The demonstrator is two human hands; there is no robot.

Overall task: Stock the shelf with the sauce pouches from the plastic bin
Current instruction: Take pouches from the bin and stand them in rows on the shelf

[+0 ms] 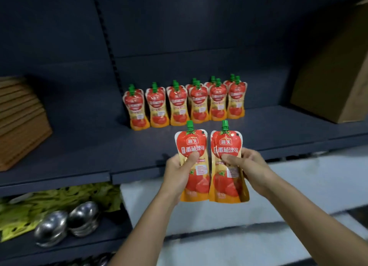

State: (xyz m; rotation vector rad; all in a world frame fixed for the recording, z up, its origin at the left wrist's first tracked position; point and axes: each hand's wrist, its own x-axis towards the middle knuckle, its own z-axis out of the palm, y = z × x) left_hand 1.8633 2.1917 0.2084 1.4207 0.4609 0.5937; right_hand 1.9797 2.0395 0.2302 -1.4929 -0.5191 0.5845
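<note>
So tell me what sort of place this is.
Likely a shop, or a mock-up of one: dark metal shelving with a slotted upright, a faced row of identical sauce pouches, and stacked metal bowls on the shelf below.

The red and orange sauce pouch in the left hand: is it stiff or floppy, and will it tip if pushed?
Probably soft but not limp: the red and orange sauce pouch stands straight above the left hand. Likely tippy: tall, narrow waist, though shelved pouches stand upright.

pouch row (185, 104) at shelf (79, 146) back; two held pouches (209, 166) before it.
</note>
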